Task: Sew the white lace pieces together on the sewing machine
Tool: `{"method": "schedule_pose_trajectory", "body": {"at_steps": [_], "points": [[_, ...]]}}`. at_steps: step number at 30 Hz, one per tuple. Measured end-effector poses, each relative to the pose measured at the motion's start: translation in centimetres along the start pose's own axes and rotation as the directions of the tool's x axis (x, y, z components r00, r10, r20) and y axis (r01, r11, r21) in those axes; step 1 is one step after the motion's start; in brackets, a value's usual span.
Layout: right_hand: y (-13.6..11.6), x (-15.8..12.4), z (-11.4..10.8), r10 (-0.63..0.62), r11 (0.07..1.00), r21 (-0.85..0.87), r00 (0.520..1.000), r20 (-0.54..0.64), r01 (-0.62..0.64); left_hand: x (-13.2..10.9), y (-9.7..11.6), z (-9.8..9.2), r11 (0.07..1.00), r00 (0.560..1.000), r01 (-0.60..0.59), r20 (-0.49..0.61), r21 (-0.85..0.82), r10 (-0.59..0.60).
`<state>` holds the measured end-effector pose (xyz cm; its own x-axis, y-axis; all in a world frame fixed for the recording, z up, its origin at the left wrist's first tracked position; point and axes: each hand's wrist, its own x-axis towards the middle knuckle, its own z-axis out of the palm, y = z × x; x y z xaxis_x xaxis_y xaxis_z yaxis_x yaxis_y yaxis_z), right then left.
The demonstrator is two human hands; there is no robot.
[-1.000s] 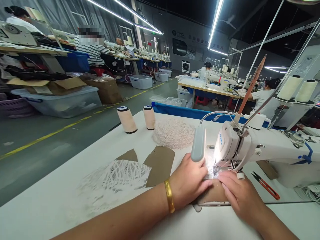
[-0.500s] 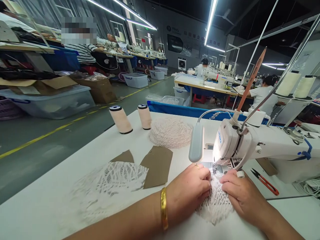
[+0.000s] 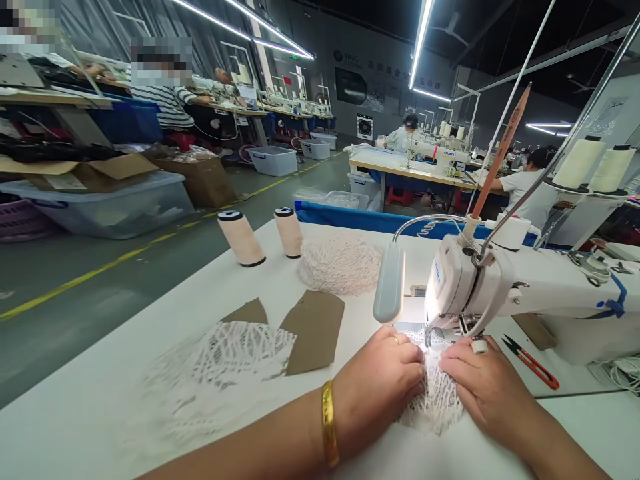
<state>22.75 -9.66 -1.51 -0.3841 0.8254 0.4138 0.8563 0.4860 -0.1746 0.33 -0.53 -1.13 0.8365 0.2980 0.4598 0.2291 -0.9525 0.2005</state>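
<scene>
Both hands lay flat on the white mesh piece (image 3: 434, 400), left hand (image 3: 383, 387) and right hand (image 3: 483, 387) close together. Sewing machine (image 3: 500, 293) sat just behind

Noted a white table (image 3: 150, 313) bearing a sewing machine (image 3: 550, 300), a mesh piece (image 3: 435, 400) under its needle, red snips (image 3: 531, 362) beside its base, two thread cones (image 3: 241, 239) and a netting heap (image 3: 340, 265) farther back, brown card pieces (image 3: 313, 331) touching a flat mesh panel (image 3: 235, 350).

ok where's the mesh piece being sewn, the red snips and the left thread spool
mesh piece (image 3: 434, 400), head view, on the open weave at its middle
red snips (image 3: 537, 368), head view, on the red handle
left thread spool (image 3: 241, 240), head view, on the wound thread
</scene>
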Motion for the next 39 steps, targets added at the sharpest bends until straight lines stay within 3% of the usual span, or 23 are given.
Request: {"method": "schedule_pose_trajectory", "body": {"at_steps": [11,15,18,21,30,39], "points": [[0.1,0.3,0.1,0.049,0.994,-0.098,0.998,-0.040,-0.052,0.7,-1.3,0.1,1.000,1.000,0.023,-0.013,0.008,-0.023],[-0.2,0.1,-0.3,-0.028,1.000,-0.006,0.998,-0.063,0.028,0.0,-0.2,-0.3,0.995,0.997,-0.074,-0.032,-0.073,0.072],[-0.7,-0.2,-0.7,-0.113,0.988,0.109,0.994,0.003,0.112,-0.4,0.8,-0.7,0.991,0.994,-0.110,0.007,-0.079,0.111],[-1.0,-0.3,-1.0,-0.135,0.980,0.157,0.986,0.103,0.118,-0.6,1.4,-0.9,0.994,0.995,-0.100,0.021,-0.045,0.101],[-0.7,-0.1,-0.2,-0.127,0.989,0.079,0.992,0.025,0.125,-0.5,0.5,0.0,0.996,0.995,-0.087,-0.051,-0.001,0.087],[0.2,0.0,1.2,-0.023,1.000,0.003,0.999,0.022,0.023,0.4,-0.7,0.2,1.000,1.000,-0.018,0.011,-0.016,0.018]]}}
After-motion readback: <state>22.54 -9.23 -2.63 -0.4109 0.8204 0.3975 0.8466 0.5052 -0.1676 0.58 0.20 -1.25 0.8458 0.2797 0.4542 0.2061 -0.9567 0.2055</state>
